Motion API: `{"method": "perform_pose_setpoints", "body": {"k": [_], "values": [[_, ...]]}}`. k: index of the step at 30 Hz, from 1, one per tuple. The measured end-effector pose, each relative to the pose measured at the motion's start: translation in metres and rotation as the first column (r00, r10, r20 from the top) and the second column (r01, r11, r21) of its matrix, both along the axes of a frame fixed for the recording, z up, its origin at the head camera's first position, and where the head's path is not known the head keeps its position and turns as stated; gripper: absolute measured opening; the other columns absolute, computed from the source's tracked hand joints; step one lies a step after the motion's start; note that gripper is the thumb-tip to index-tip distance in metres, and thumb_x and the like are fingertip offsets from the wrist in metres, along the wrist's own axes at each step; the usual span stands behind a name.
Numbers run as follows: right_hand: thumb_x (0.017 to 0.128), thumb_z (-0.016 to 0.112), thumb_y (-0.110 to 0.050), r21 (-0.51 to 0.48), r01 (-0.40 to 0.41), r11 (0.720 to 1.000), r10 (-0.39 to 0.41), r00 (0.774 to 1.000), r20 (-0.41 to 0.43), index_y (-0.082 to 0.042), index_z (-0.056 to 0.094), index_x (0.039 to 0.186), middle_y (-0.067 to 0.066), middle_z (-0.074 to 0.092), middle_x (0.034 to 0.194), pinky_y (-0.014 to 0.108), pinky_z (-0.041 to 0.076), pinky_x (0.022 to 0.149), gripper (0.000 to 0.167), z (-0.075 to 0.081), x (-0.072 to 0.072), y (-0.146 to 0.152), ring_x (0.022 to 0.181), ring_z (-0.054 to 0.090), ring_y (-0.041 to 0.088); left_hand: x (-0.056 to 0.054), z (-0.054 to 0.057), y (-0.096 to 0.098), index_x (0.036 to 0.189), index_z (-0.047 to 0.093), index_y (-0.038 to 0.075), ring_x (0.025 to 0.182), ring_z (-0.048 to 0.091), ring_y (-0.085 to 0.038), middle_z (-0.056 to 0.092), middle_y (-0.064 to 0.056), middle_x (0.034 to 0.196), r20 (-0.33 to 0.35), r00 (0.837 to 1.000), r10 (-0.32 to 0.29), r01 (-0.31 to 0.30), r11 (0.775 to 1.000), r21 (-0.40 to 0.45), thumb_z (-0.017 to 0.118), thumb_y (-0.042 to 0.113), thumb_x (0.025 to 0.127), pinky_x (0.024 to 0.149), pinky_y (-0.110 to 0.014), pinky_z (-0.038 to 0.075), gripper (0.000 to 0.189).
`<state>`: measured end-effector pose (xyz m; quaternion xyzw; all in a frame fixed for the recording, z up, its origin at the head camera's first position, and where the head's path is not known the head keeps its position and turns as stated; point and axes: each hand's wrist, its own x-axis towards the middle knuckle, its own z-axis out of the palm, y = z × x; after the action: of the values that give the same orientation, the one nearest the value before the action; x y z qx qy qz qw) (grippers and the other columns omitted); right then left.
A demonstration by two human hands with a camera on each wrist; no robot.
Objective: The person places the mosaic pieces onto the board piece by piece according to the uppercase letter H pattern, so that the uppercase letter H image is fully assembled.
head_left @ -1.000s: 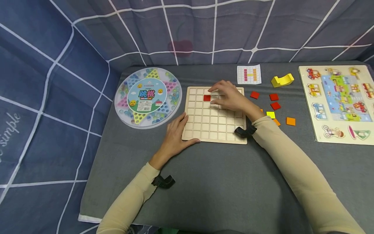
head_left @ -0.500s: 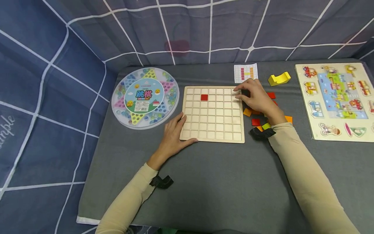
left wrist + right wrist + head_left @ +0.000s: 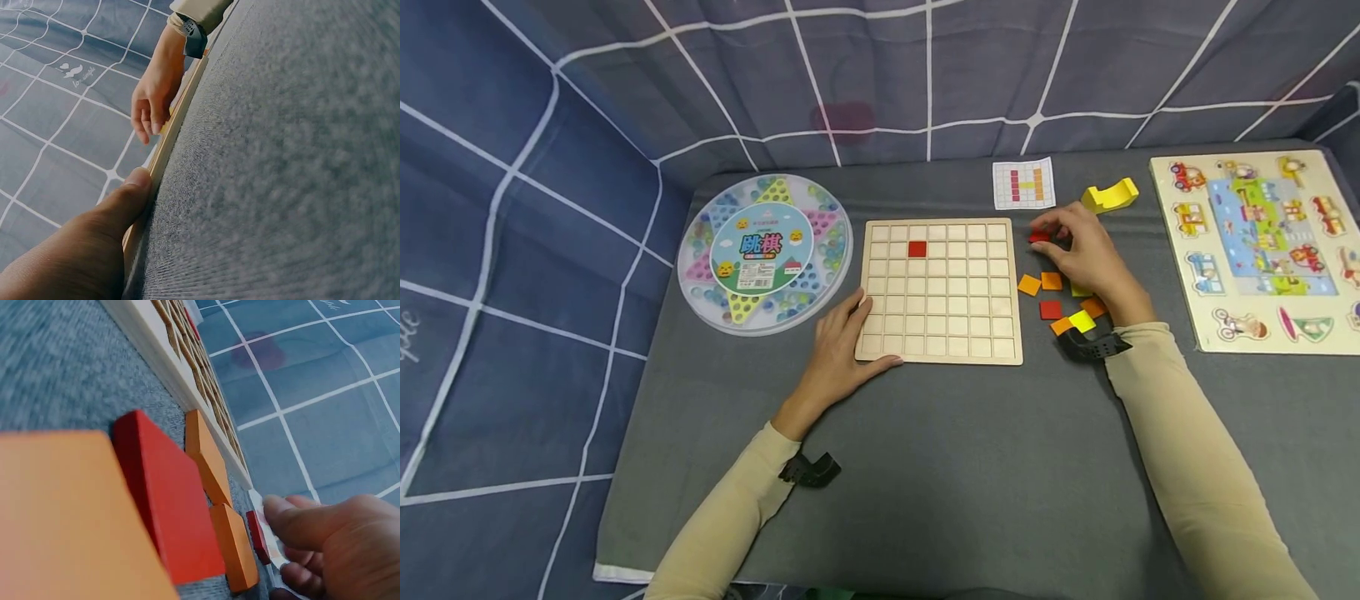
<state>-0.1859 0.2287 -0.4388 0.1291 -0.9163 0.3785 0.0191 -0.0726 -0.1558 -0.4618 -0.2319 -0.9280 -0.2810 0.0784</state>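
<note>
A square wooden grid board (image 3: 938,292) lies on the grey cloth, with one red tile in an upper cell. My left hand (image 3: 838,342) rests against its lower-left corner, fingers along the left side and thumb at the front edge. In the left wrist view the thumb (image 3: 128,194) touches the board's edge (image 3: 164,147). My right hand (image 3: 1086,258) is right of the board, thumb and fingertips on either side of a loose red tile (image 3: 1039,237). In the right wrist view that red tile (image 3: 257,537) lies flat beside the thumb (image 3: 281,515).
Several orange, yellow and red tiles, one red (image 3: 1051,310), lie below the right hand. Behind are a pattern card (image 3: 1023,183) and a curved yellow block (image 3: 1110,196). A round Chinese checkers box (image 3: 765,254) stands left; a picture puzzle board (image 3: 1262,250) lies right.
My right hand has left the grid's upper cells and moved right to the loose red tile. The left hand stays at the board's corner.
</note>
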Motion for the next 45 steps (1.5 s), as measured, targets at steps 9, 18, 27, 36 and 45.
{"method": "perform_pose_setpoints", "body": {"k": [9,18,27,36,45], "values": [[0.092,0.068,-0.007,0.016,0.026,1.0,-0.027,0.999,0.042,0.002,0.063,0.119,0.02,0.05,0.11,0.042,0.032,0.084,0.029,-0.002,0.0,-0.002,0.096,0.044,0.031,-0.002,0.001,0.0,0.147,0.043,0.002,0.135,0.039,-0.039,0.036,-0.02,0.153,-0.019,1.0,-0.001,0.001,1.0,0.001,0.085,0.045,0.073,0.102,-0.058,0.031,0.095],[0.092,0.067,-0.007,0.011,0.04,0.999,-0.04,0.999,0.033,0.005,0.059,0.125,0.021,0.051,0.107,0.041,0.034,0.084,0.036,-0.008,-0.002,-0.003,0.094,0.047,0.03,-0.001,0.001,0.0,0.147,0.041,0.001,0.135,0.039,-0.04,0.035,-0.021,0.154,-0.006,1.0,-0.005,0.005,1.0,-0.007,0.085,0.044,0.073,0.102,-0.058,0.031,0.097],[0.093,0.067,-0.009,0.007,0.047,0.999,-0.047,0.999,0.024,-0.001,0.067,0.117,0.017,0.052,0.105,0.036,0.035,0.083,0.025,-0.01,-0.001,-0.004,0.093,0.048,0.027,-0.001,-0.002,-0.002,0.147,0.041,0.001,0.134,0.04,-0.04,0.034,-0.021,0.154,-0.026,1.0,-0.018,0.018,1.0,-0.018,0.085,0.043,0.073,0.101,-0.058,0.032,0.096],[0.089,0.074,-0.019,0.062,0.005,0.998,-0.007,1.0,0.025,-0.006,0.066,0.12,0.016,0.047,0.102,0.043,0.024,0.082,0.034,-0.012,0.0,-0.007,0.091,0.038,0.029,0.0,-0.001,-0.004,0.148,0.041,0.002,0.136,0.037,-0.039,0.033,-0.02,0.155,-0.004,1.0,-0.028,0.028,1.0,-0.004,0.074,0.056,0.081,0.103,-0.058,0.03,0.092],[0.091,0.071,-0.016,0.017,-0.012,1.0,0.011,0.998,0.055,-0.002,0.065,0.118,0.018,0.052,0.108,0.046,0.024,0.089,0.031,-0.009,0.0,-0.004,0.095,0.041,0.029,0.0,0.0,-0.003,0.147,0.042,0.001,0.137,0.037,-0.04,0.033,-0.021,0.155,-0.008,0.999,-0.035,0.035,0.999,0.001,0.064,0.064,0.084,0.103,-0.059,0.03,0.092]]}}
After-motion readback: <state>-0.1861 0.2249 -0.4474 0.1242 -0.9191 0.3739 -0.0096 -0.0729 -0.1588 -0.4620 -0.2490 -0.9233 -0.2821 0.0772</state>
